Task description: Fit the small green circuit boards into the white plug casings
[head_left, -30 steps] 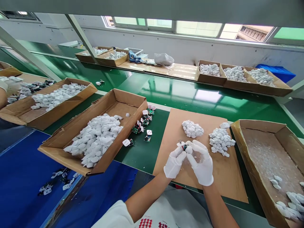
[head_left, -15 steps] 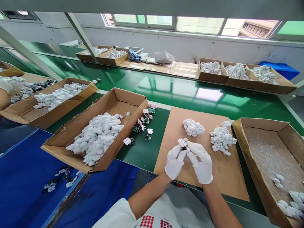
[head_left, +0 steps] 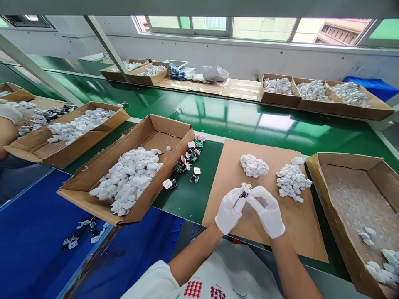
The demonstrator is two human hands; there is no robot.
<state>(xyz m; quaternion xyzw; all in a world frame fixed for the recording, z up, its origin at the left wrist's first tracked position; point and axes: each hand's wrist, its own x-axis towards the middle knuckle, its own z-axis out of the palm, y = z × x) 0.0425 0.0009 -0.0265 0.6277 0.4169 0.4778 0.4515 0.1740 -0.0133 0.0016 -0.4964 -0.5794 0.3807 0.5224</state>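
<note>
In white gloves, my left hand (head_left: 229,211) and my right hand (head_left: 267,211) meet over the cardboard sheet (head_left: 218,195). My left fingers pinch a small white plastic piece with a dark part and thin wires (head_left: 244,192). The fingertips of my right hand close on the same piece from the other side and partly hide it. Just beyond the hands lies a pile of small white plastic pieces (head_left: 254,165). A second pile of white pieces (head_left: 292,181) sits to the right. Left of the sheet are several small circuit boards with white caps (head_left: 195,178).
A cardboard box with white pieces (head_left: 165,124) stands to the left, another box (head_left: 346,162) to the right. Behind runs a green conveyor surface (head_left: 218,112), with boxes of white parts (head_left: 280,99) along the far shelf. A co-worker's gloved hand (head_left: 11,112) shows at far left.
The piece between my fingers has turned, so its white face shows less and its wires more. My right hand has rolled slightly, its wrist moving outward to the right.
</note>
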